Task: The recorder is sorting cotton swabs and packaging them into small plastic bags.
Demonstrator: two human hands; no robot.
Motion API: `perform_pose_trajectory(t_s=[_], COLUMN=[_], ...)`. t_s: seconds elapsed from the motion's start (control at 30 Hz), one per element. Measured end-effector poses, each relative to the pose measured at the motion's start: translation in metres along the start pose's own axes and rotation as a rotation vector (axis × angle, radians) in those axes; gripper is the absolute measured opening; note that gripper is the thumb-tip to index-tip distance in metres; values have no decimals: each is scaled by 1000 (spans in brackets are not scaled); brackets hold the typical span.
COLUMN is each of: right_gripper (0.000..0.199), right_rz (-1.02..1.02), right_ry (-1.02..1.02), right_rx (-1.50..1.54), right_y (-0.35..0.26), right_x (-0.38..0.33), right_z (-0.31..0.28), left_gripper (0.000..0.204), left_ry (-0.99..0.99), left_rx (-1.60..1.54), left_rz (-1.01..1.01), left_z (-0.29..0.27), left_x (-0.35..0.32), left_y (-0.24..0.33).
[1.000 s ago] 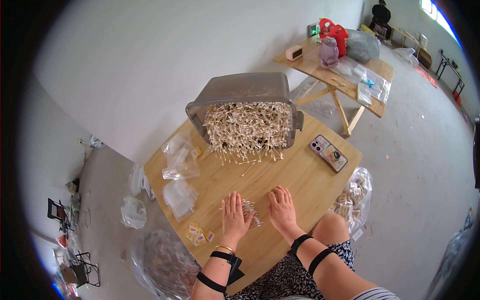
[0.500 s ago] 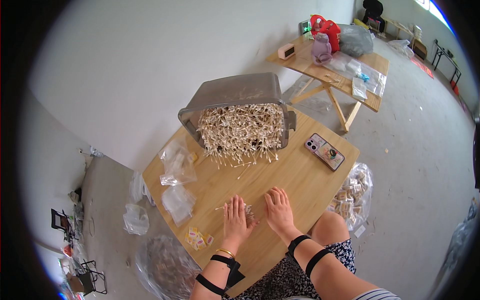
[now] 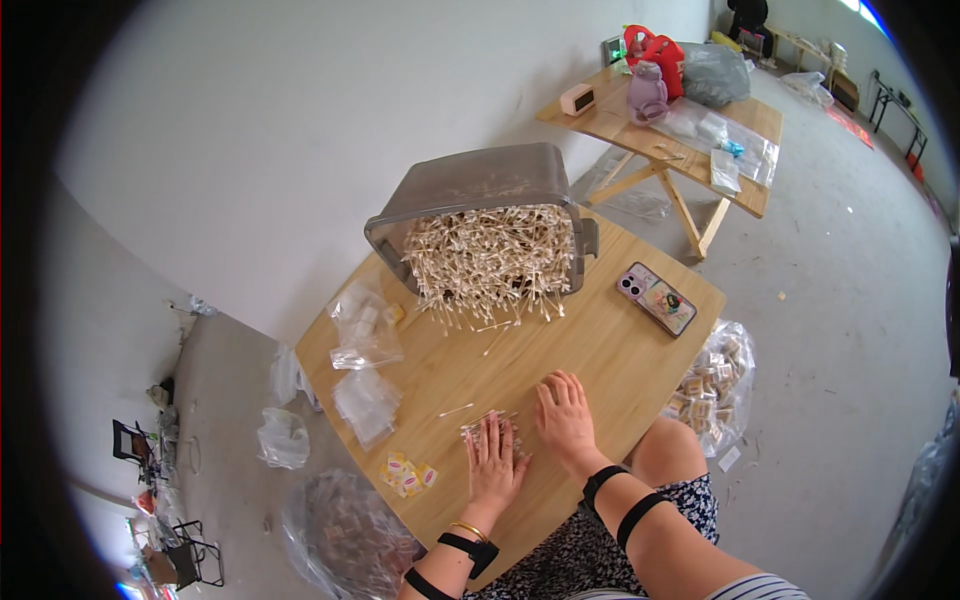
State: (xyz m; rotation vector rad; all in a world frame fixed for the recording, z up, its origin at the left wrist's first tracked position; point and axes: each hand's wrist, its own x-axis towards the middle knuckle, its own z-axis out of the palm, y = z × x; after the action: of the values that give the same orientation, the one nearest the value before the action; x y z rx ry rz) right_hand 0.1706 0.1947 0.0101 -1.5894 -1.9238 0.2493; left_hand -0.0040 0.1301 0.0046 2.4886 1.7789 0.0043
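Note:
Under my left hand [image 3: 493,465] lies a small bunch of cotton swabs [image 3: 478,427], partly covered by its spread fingers. My right hand [image 3: 565,413] rests on the wooden table [image 3: 550,345] just to the right, fingers loosely stretched, nothing visible in it. One loose swab [image 3: 456,410] lies beyond the bunch on the left. Farther back, a grey plastic bin [image 3: 480,180] is tipped on its side, its mouth toward me. A heap of cotton swabs [image 3: 490,255] fills it and spills onto the tabletop.
Clear plastic bags [image 3: 367,405] and small yellow-and-white labels [image 3: 407,474] lie along the table's left side. A phone [image 3: 656,299] is at the right. Beside my knee sits a bag of small packs [image 3: 718,385]. A second table [image 3: 690,150] stands behind.
My left hand has slid slightly right and nearer, onto the swab bunch, leaving one swab apart on the table. The right hand keeps nearly the same place; the whole view has shifted a little.

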Motion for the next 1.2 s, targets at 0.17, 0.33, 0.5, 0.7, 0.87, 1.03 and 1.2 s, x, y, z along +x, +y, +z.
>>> perform_pose_trajectory(t_s=[0.17,0.33,0.5,0.7,0.87,1.03,1.2], right_gripper=[32,29,29,29,30,31,32], right_rz=[-11,-12,-1,-5,5,4,-3], right_ry=[32,46,55,63,43,33,35], right_rx=[-27,-13,-26,-36,-43,-27,-38], right_y=[4,1,2,-1,4,3,-1], right_x=[-1,-1,0,-1,-1,-1,-1], right_z=[3,3,3,4,3,5,3], left_gripper=[87,96,105,104,100,96,95], left_ry=[43,85,81,69,-59,116,123], left_rx=[-96,-38,24,-106,-236,-36,-15], left_rz=[-59,-78,-82,-35,14,-83,-142], left_z=[-13,-7,-11,-19,-38,-17,-3], left_x=[6,33,55,47,30,16,35], left_y=[4,-21,-40,-45,-22,0,-13])
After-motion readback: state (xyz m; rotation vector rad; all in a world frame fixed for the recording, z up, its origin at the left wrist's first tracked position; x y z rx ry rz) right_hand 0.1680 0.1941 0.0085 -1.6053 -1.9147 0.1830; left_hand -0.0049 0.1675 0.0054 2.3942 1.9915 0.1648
